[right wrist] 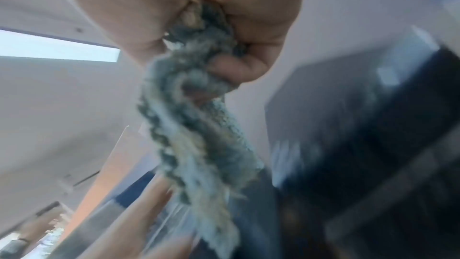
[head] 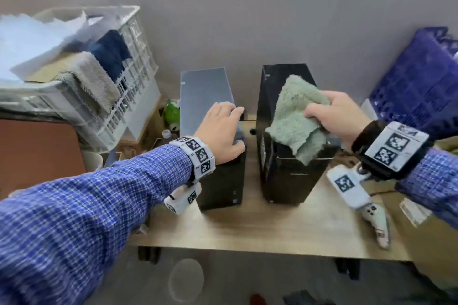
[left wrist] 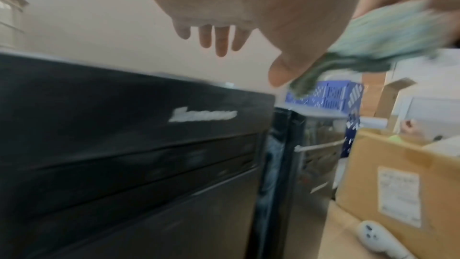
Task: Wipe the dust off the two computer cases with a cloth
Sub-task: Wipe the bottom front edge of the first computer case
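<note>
Two black computer cases stand side by side on a low wooden table (head: 247, 228). My left hand (head: 224, 131) lies flat, fingers straight, on the front end of the left case's grey top (head: 203, 91); in the left wrist view that hand (left wrist: 224, 36) hovers just over the left case (left wrist: 124, 145). My right hand (head: 339, 116) grips a pale green cloth (head: 295, 116) bunched in its fingers, hanging over the top of the right case (head: 287, 173). The right wrist view shows the cloth (right wrist: 196, 145) clenched in my fist (right wrist: 224, 50), dangling down.
A white crate (head: 119, 96) with towels and paper stands at the left, a blue crate (head: 418, 86) at the right. A white controller (head: 374, 220) lies on the table's right end beside a cardboard box (left wrist: 398, 174). A green toy (head: 172, 112) sits behind the left case.
</note>
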Demonstrator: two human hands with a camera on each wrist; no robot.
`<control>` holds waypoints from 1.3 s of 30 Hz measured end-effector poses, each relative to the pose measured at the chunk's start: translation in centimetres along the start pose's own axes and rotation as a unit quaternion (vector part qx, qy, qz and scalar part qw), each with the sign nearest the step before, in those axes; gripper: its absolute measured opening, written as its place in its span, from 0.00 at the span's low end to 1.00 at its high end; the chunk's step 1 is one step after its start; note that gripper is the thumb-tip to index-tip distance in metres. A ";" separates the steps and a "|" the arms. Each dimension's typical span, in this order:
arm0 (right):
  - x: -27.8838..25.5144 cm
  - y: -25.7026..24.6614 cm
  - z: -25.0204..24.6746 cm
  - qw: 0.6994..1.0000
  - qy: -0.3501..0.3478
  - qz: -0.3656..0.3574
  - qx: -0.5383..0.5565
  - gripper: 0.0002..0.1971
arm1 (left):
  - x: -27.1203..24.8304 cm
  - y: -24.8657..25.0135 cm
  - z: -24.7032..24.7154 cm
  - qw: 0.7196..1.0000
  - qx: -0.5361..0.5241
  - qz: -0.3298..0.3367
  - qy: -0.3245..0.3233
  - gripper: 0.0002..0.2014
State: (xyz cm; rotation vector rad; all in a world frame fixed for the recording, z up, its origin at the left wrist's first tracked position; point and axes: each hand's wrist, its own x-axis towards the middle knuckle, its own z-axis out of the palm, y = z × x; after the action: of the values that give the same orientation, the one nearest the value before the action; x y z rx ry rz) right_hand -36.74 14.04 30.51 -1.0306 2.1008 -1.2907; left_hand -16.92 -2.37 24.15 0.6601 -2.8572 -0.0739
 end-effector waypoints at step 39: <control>1.6 8.2 13.9 0.445 -0.282 -0.229 -0.819 0.21 | 11.8 4.8 0.6 0.968 -0.010 0.022 -0.251 0.32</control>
State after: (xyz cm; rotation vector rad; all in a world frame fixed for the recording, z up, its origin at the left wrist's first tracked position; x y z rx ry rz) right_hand -30.76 7.47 16.89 -2.2253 1.9209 1.5714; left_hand -29.43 -3.24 26.20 0.6503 -3.3457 -0.3029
